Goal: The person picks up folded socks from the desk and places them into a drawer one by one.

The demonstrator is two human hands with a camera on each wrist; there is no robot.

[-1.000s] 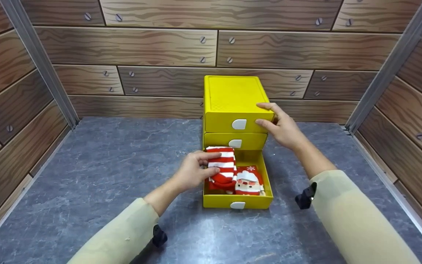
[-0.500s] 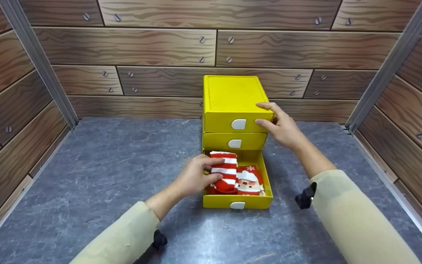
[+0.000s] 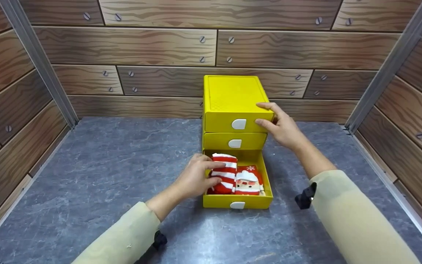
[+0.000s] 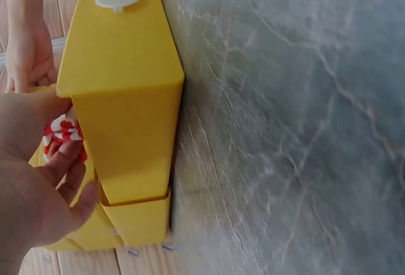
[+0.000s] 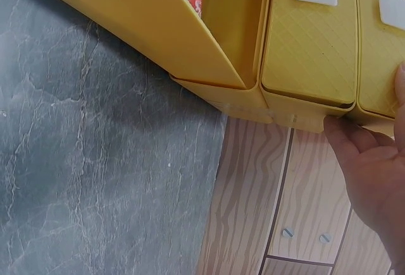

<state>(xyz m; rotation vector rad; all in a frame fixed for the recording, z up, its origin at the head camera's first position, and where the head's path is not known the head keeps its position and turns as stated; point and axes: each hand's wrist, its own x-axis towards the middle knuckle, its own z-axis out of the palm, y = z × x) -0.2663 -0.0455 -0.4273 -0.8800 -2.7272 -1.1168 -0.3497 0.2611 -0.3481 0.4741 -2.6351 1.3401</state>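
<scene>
The bottom drawer [image 3: 216, 201] of a small yellow drawer cabinet [image 3: 233, 91] is pulled out in the head view. In its left half lies a folded red-and-white striped sock [image 3: 227, 174], held by my left hand [image 3: 194, 178] with thumb and fingers on its left side. Beside it a folded red sock with a Santa face [image 3: 247, 182] lies flat. My right hand [image 3: 286, 128] grips the cabinet's upper right front corner, thumb on the top drawer front. In the left wrist view the drawer wall partly hides the striped sock [image 4: 63, 126].
Above the pulled-out drawer, the middle drawer [image 3: 214, 141] and top drawer [image 3: 218, 122] are pushed in, each with a white tab handle. Under the cabinet is a grey marbled tabletop [image 3: 130, 154]. Wood-patterned panels [image 3: 159, 47] stand behind and at both sides.
The left hand has moved the striped sock slightly right and lower into the drawer, beside the Santa sock. My right hand has stayed on the cabinet corner.
</scene>
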